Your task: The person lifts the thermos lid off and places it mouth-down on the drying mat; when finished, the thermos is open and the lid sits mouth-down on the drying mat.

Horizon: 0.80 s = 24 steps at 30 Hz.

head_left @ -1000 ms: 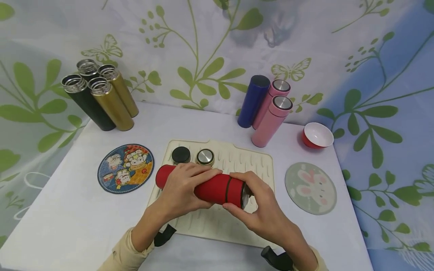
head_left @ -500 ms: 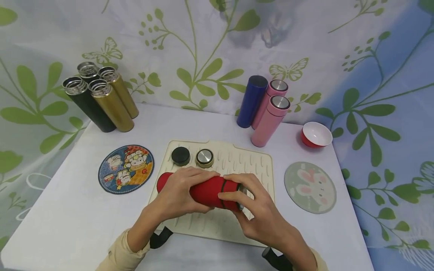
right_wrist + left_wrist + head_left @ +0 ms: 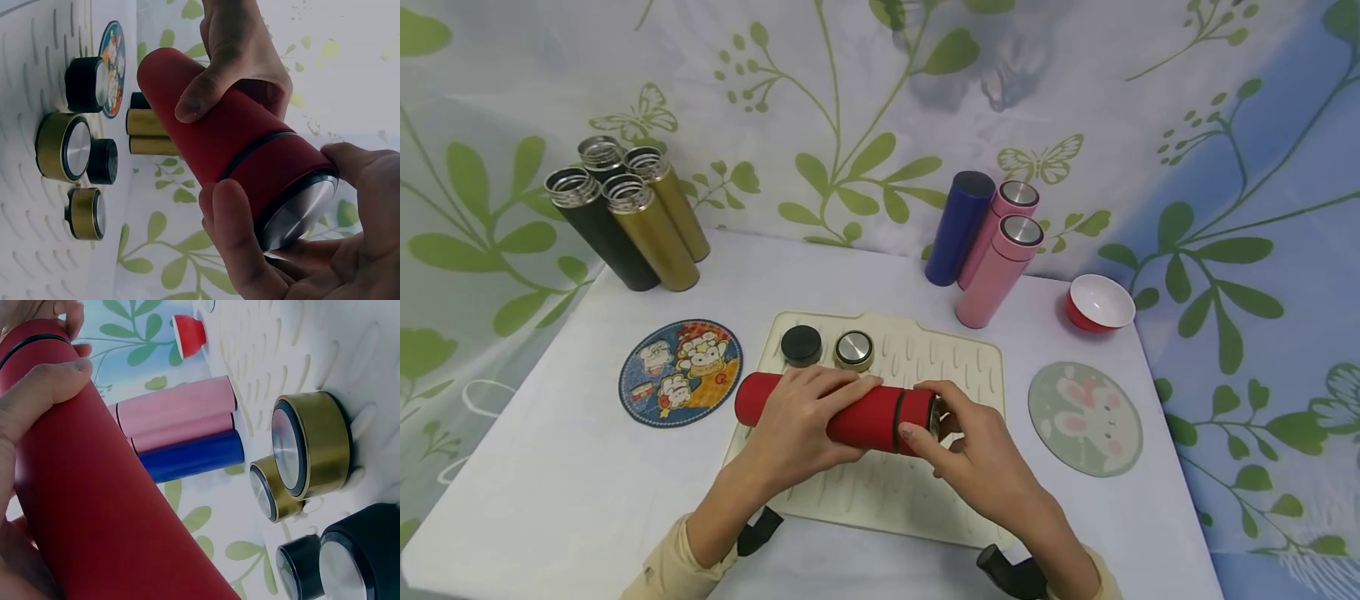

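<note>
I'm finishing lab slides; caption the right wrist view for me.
Left hand grips a red flask, right hand its lid; four other lids on the mat.

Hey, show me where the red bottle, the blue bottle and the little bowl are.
Red bottle [image 3: 230,134]: right wrist view, on the body, above the dark ring.
Blue bottle [image 3: 959,229]: head view, middle of its side.
Little bowl [image 3: 1101,302]: head view, on its white inside.
</note>
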Available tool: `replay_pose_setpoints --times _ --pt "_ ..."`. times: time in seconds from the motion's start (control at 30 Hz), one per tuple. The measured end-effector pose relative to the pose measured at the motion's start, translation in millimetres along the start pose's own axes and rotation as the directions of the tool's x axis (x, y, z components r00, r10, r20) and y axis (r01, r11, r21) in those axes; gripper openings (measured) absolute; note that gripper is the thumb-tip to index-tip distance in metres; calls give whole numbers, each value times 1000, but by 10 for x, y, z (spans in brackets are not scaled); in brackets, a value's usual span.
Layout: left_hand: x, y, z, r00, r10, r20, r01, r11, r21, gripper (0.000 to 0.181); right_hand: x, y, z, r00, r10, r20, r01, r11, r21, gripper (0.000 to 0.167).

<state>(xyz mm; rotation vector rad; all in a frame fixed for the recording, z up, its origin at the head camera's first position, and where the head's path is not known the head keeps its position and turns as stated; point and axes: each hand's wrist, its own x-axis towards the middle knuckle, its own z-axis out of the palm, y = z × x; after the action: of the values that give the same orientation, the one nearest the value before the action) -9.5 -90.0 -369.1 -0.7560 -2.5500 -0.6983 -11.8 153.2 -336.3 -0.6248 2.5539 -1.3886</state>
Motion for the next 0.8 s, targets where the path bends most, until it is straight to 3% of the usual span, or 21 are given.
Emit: replay_pose_setpoints --times 0.1,0.23,0.43,0.5,0.6,0.7,0.8 --pt "4 -14 8 1000 -8 11 8 1000 -4 79 -6 21 -12 995 -99 -12 99 995 -7 51" --pt "7 -35 11 1000 -24 14 24 1000 -13 80 -11 48 -18 968 -250 -13 249 966 -65 63" --pt "13 -59 2 1000 -25 7 25 999 -32 79 7 53 5 925 -376 -45 372 925 -82 70" --pt "15 -63 -8 1000 -25 4 25 999 -26 79 19 54 16 922 -382 -62 377 923 -79 71" --pt "14 -72 -22 1000 -21 -4 21 1000 7 79 39 53 29 958 -275 -79 273 961 -43 73" --pt "12 -81 -29 1000 -16 -12 17 999 42 80 61 56 42 997 -59 -49 60 998 27 68" --pt "9 -87 -32 1000 -18 -14 19 998 56 81 85 64 59 993 118 8 -118 988 103 56"
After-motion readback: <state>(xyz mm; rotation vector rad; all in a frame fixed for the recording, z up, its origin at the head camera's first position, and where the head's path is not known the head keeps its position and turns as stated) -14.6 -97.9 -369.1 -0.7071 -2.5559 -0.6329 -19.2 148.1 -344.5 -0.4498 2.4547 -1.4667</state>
